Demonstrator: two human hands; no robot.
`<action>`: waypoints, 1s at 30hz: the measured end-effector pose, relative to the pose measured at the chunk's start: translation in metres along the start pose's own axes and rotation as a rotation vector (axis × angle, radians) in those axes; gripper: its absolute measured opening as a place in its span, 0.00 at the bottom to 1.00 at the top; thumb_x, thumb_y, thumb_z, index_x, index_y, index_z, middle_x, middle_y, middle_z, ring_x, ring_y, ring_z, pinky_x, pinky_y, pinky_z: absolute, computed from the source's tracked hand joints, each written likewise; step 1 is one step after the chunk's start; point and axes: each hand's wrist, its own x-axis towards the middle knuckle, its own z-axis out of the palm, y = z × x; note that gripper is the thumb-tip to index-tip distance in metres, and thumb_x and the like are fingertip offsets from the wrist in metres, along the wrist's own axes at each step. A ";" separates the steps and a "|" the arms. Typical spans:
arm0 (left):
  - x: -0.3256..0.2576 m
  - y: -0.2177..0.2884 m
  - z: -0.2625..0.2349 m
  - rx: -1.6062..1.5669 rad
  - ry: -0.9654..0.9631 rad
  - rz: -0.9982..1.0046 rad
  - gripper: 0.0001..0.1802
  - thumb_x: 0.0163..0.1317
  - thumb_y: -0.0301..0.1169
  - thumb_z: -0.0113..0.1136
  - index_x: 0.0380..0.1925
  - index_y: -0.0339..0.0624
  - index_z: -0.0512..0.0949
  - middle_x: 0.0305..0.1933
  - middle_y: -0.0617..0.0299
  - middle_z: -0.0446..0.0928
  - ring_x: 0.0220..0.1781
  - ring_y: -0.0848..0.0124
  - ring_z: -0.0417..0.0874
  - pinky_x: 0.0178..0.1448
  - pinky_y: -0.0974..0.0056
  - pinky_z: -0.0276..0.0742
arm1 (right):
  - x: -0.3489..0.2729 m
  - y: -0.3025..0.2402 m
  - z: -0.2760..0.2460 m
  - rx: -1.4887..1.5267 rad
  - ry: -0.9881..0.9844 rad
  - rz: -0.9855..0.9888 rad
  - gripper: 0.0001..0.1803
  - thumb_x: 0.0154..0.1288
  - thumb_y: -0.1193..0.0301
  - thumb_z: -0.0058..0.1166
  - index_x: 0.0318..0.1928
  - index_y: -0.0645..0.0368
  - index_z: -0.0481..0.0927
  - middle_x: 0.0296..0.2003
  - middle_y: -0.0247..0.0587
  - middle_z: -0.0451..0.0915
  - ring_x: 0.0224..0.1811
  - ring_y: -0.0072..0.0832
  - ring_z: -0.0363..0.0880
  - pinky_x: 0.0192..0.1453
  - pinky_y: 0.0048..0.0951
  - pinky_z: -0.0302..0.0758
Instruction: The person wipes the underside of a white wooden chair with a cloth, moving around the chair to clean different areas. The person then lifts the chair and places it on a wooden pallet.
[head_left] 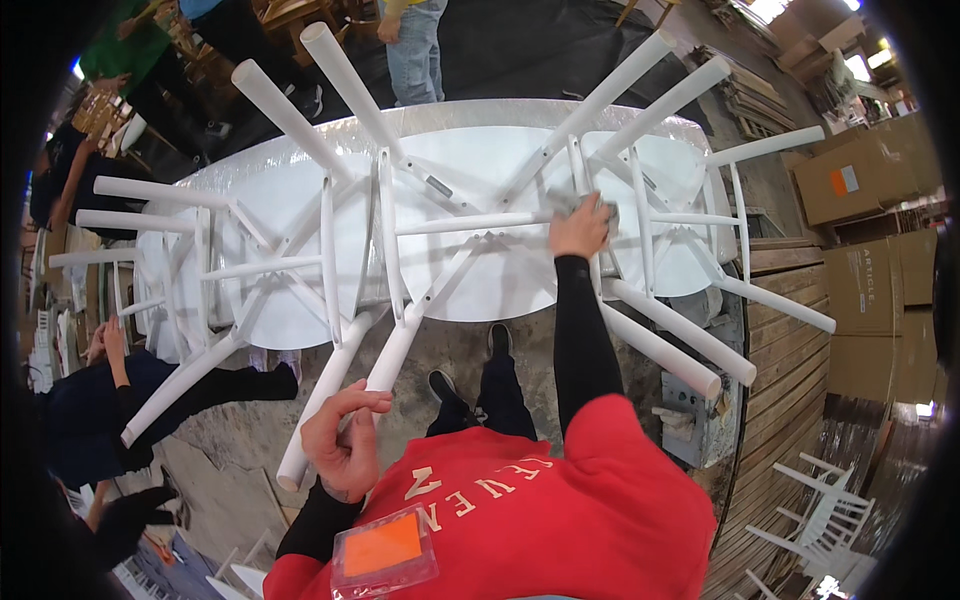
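Upside-down white chairs rest in a row with their legs pointing outward and up. My right hand (582, 228), slightly blurred, reaches to the middle chair (480, 275) and presses a grey cloth or pad (566, 203) near the joint of its crossbar and right side rail. The exact kind of the grey thing is not clear. Closer to my chest, my left hand (345, 440) is curled around the end of that chair's near left leg (396, 350), hiding the tip. Other upturned chairs (285, 300) stand close on both sides.
Clear plastic wrap covers the worktable (460, 118) under the chairs. Cardboard boxes (865, 170) are stacked at the right beside wooden slats (780, 340). Co-workers stand at the left and across the table, one in light jeans (415, 50). More white chairs (825, 515) are at lower right.
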 end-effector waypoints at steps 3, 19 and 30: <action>-0.001 -0.001 -0.001 -0.024 0.033 -0.011 0.09 0.67 0.18 0.49 0.40 0.31 0.80 0.34 0.52 0.86 0.42 0.61 0.90 0.67 0.49 0.76 | 0.079 -0.025 0.011 0.078 0.029 -0.070 0.36 0.56 0.53 0.68 0.63 0.55 0.76 0.54 0.50 0.78 0.54 0.53 0.82 0.58 0.50 0.80; -0.001 0.003 0.002 0.005 0.100 -0.093 0.09 0.65 0.20 0.51 0.38 0.33 0.82 0.36 0.53 0.86 0.37 0.64 0.89 0.63 0.51 0.79 | 0.050 -0.026 -0.026 0.482 -0.181 -0.369 0.29 0.51 0.71 0.69 0.57 0.56 0.81 0.48 0.45 0.85 0.52 0.43 0.85 0.56 0.42 0.80; -0.005 0.015 0.012 0.176 0.396 -0.350 0.09 0.65 0.24 0.52 0.37 0.33 0.82 0.36 0.53 0.86 0.43 0.62 0.87 0.62 0.52 0.80 | 0.034 -0.186 0.119 0.265 -0.550 -1.619 0.32 0.44 0.77 0.65 0.57 0.58 0.82 0.66 0.40 0.72 0.74 0.58 0.59 0.81 0.45 0.59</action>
